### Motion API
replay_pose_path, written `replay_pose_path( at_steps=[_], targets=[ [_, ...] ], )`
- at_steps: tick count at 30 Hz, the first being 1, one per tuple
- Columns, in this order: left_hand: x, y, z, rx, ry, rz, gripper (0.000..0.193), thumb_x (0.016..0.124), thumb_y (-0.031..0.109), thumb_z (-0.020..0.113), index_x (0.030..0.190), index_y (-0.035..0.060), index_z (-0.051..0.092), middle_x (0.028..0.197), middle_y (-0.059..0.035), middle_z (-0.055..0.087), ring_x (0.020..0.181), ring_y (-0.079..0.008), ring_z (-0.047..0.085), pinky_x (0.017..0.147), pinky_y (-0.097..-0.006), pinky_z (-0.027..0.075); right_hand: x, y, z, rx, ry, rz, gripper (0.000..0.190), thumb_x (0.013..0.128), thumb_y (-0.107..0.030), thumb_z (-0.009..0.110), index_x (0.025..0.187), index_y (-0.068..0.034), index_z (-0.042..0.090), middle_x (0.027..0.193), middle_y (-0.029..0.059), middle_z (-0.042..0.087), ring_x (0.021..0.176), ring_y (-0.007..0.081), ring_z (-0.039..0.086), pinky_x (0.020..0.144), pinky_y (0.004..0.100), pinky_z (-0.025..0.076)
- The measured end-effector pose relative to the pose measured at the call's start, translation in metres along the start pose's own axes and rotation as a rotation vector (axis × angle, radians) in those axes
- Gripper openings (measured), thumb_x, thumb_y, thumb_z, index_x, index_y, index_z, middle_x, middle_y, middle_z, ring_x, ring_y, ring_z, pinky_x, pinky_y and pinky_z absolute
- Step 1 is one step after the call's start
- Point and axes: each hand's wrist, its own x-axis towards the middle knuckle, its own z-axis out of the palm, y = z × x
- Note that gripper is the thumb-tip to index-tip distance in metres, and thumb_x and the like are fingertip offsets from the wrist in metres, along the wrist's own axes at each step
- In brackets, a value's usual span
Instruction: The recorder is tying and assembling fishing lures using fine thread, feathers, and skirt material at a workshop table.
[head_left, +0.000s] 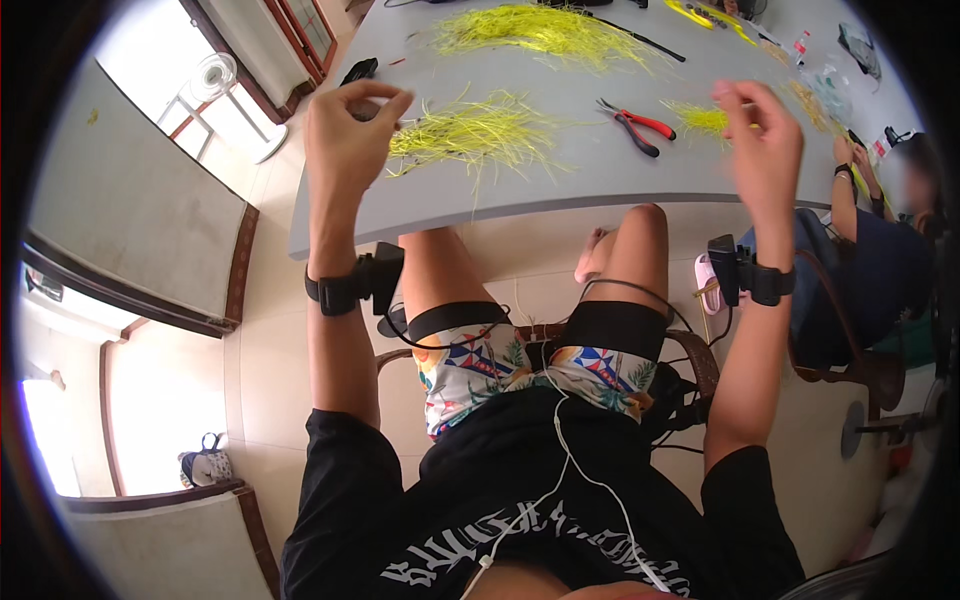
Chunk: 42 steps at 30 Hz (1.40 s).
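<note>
My left hand (352, 127) is raised at the table's left side, thumb and fingertips brought together; whether something thin is between them I cannot tell. Beside it lies a loose pile of yellow-green strands (487, 139) with small dark bits among them. My right hand (765, 142) is raised at the right with fingers bent, slightly blurred, and its hold cannot be made out. A smaller bunch of yellow-green strands (697, 118) lies just left of it. Between the hands, long-nose pliers (637, 127) with red and black handles rest on the grey table, jaws slightly apart.
A larger heap of yellow strands (540, 31) spans the grey table's (420, 206) far part, with a black rod (637, 36) beside it. A bottle (801, 46) and plastic bags (829, 90) are at the right. A co-worker (877, 255) sits there. Black cables run from both wrist devices.
</note>
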Motion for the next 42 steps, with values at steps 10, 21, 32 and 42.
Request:
replay_pose_path(
  at_steps=[10,21,32,42],
  targets=[
    [0.009,-0.022,-0.009,0.260,-0.076,0.015,0.024,0.094,0.021,0.074,0.114,0.0099,0.082,0.077,-0.0075,0.079,0.070,-0.0118,0.071,0.069,-0.0288,0.051,-0.004,0.077,-0.018,-0.396,-0.339,0.052,0.017,0.096,-0.011,0.065,0.108,-0.004,0.075,0.119,0.0141,0.073,0.100,0.0337,0.072,0.088,0.0412,0.055],
    [0.002,0.004,-0.010,0.244,-0.077,0.044,0.021,0.095,0.024,0.075,0.111,0.0126,0.083,0.075,-0.0038,0.077,0.065,-0.0077,0.064,0.063,-0.0286,0.046,-0.016,0.111,-0.004,-0.360,-0.633,-0.018,0.038,0.090,0.012,0.049,0.120,0.003,0.072,0.142,0.0178,0.065,0.116,0.0373,0.066,0.109,0.0396,0.049],
    [-0.003,0.012,-0.008,0.216,-0.091,0.082,0.019,0.094,0.019,0.074,0.109,0.0108,0.083,0.075,-0.0060,0.077,0.067,-0.0110,0.068,0.065,-0.0285,0.049,-0.014,0.097,-0.007,-0.174,-0.603,-0.057,0.041,0.083,0.016,0.045,0.112,0.004,0.072,0.137,0.0156,0.067,0.132,0.0376,0.058,0.116,0.0415,0.043],
    [-0.002,0.010,-0.006,0.195,-0.151,0.093,0.020,0.096,0.020,0.074,0.111,0.0109,0.082,0.075,-0.0059,0.077,0.072,-0.0109,0.067,0.073,-0.0312,0.049,-0.016,0.101,-0.004,-0.138,-0.686,0.017,0.046,0.082,0.016,0.040,0.114,0.004,0.072,0.136,0.0176,0.068,0.131,0.0357,0.061,0.116,0.0396,0.043]
  ],
)
